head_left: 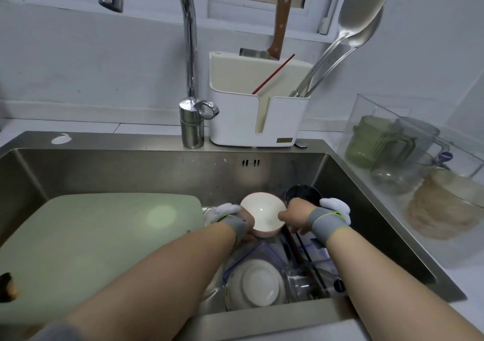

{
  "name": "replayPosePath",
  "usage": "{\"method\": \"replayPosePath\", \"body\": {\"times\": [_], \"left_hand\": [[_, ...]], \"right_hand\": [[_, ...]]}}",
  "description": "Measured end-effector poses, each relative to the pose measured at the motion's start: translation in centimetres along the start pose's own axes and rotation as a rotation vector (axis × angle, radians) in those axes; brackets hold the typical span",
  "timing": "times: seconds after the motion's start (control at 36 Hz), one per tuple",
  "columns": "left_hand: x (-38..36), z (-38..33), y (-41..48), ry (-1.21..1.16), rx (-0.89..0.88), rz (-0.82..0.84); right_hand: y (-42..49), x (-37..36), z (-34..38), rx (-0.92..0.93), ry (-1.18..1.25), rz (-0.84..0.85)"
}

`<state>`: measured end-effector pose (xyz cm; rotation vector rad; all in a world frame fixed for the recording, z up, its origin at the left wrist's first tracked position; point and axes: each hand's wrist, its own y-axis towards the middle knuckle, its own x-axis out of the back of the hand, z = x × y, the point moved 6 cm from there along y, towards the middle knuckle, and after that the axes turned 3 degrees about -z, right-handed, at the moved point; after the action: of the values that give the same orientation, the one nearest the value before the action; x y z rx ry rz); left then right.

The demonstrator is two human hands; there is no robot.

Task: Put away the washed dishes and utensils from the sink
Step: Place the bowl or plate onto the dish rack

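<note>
A pink bowl with a white inside (263, 213) is held upright over the right part of the steel sink (162, 169). My left hand (242, 223) grips its left side and underside. My right hand (294, 219) pinches its right rim. Below it lie an upturned white bowl (258, 284), dark chopsticks (306, 254) and clear glassware (301, 285). A dark round vessel (301, 192) sits behind my right hand.
A pale green cutting board (91, 243) covers the sink's left half. Behind the sink stand the tap (190, 78) and a white utensil holder (256, 115) with a cleaver, red chopsticks and steel ladles. A clear box with mugs (392, 147) stands on the right counter.
</note>
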<state>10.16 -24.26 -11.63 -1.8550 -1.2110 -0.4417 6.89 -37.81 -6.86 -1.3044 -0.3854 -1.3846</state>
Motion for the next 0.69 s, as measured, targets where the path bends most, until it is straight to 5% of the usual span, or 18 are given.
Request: {"method": "replayPosePath", "body": {"times": [0.11, 0.39, 0.69], "left_hand": [[2.5, 1.4, 0.6, 0.032, 0.043, -0.178], [4.9, 0.0, -1.1, -0.057, -0.017, -0.058], [13.5, 5.2, -8.1, -0.313, -0.101, -0.139]], "right_hand": [[0.1, 0.4, 0.3, 0.007, 0.055, -0.054], [-0.5, 0.9, 1.3, 0.054, 0.155, -0.076], [-6.6, 0.9, 10.7, 0.309, 0.337, -0.104]]}}
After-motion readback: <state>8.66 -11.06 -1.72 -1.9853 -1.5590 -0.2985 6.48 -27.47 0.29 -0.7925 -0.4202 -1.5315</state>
